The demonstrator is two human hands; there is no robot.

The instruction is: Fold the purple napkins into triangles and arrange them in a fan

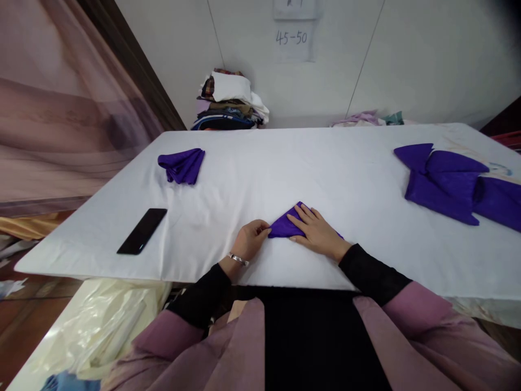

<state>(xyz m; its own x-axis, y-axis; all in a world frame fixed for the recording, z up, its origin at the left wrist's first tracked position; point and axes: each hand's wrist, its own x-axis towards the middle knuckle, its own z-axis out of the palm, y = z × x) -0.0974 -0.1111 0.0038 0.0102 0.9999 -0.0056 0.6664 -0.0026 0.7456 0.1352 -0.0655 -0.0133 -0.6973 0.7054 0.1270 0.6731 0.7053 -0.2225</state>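
A purple cloth (280,227), folded into a triangle, lies flat near the front edge of the white-covered table (228,190). At its left corner, my left hand (250,239) pinches the fabric between thumb and fingers. My right hand (315,231) rests flat on top of the cloth with fingers spread, covering much of its right half. Only a small purple tip shows beyond that palm on the right.
Another folded purple cloth (182,165) sits at the left, with a black phone (142,231) in front of it. More purple pieces (443,187) lie at the far right. A stack of clothes (230,103) stands behind the table; plastic sheeting (109,320) is at lower left.
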